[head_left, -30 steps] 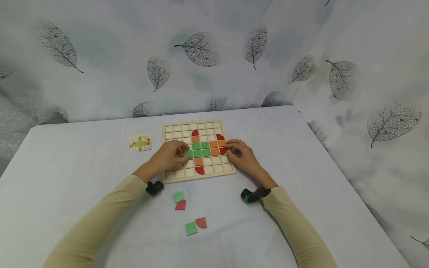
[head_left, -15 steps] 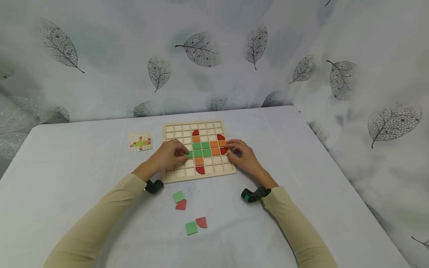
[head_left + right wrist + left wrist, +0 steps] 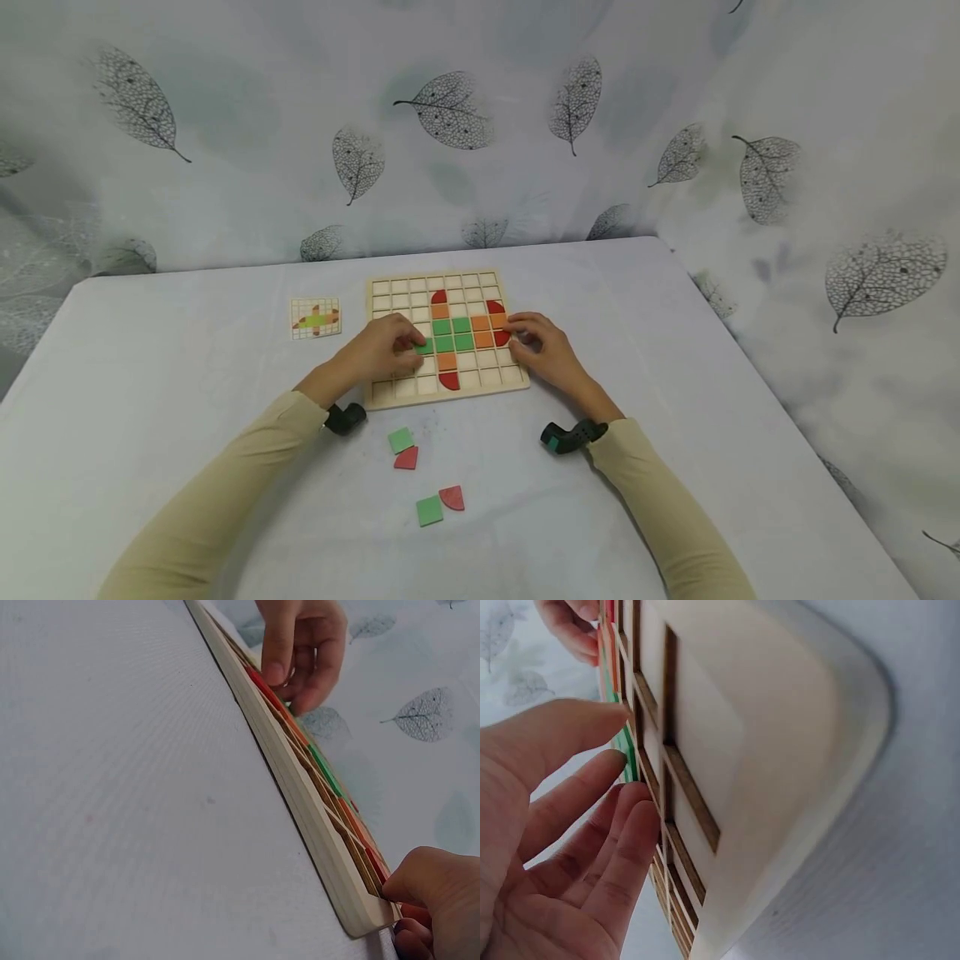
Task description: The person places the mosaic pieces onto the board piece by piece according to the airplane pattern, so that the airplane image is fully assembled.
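Note:
A wooden grid board (image 3: 480,382) lies at the table's middle, bearing green and orange square tiles and red rounded tiles. At its left part, my left hand (image 3: 381,347) pinches a green square tile (image 3: 425,345) at a cell, thumb and fingertip close together. The left wrist view shows that green tile (image 3: 631,761) beside the fingertips, the other fingers loosely bent. My right hand (image 3: 546,348) grips the board's right edge, its fingertips beside a red tile (image 3: 502,338) and an orange tile (image 3: 498,321). One digit lies over the edge in the right wrist view, the others below it.
A pattern card (image 3: 316,319) lies left of the board. Nearer the front are a green square (image 3: 401,440) with a red quarter-round tile (image 3: 406,457), and another green square (image 3: 430,511) beside a red quarter-round (image 3: 452,497). Behind the table (image 3: 712,467) hangs a leaf-print curtain (image 3: 262,167).
My left hand has shifted very slightly at the green tile. My right hand stays at the board's edge, and the loose tiles lie as before.

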`<state>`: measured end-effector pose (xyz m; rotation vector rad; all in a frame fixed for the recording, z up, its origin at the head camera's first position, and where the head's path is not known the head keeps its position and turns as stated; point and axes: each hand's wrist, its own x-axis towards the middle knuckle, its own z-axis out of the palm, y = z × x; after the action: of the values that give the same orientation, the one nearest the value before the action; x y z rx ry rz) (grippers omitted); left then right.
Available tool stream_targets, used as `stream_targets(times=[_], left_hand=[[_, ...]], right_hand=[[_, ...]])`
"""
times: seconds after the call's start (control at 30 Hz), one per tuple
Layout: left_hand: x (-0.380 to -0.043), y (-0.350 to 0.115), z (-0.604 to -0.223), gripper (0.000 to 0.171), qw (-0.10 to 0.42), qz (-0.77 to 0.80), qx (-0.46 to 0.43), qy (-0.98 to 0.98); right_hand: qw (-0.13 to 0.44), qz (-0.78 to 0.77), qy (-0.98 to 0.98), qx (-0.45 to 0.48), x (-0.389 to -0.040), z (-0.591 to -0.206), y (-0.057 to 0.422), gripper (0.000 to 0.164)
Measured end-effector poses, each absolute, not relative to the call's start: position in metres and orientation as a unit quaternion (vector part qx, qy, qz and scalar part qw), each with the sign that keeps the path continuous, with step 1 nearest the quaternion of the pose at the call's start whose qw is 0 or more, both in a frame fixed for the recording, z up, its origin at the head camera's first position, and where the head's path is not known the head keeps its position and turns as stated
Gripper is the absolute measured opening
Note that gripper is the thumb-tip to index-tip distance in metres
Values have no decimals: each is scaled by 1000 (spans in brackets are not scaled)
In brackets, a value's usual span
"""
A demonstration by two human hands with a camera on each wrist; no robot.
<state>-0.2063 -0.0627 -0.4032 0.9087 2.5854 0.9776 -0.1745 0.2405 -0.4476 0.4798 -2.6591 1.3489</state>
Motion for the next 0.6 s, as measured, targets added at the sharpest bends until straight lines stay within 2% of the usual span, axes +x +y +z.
stream_targets(times=[0.13, 0.6], left_hand=[[-203, -65, -401, 26, 114, 319, 322, 884], [-184, -74, -400, 19, 107, 315, 359, 872]], right_hand=[[56, 446, -880, 152, -175, -448, 241, 29], [56, 447, -879, 156, -175, -447, 241, 29]])
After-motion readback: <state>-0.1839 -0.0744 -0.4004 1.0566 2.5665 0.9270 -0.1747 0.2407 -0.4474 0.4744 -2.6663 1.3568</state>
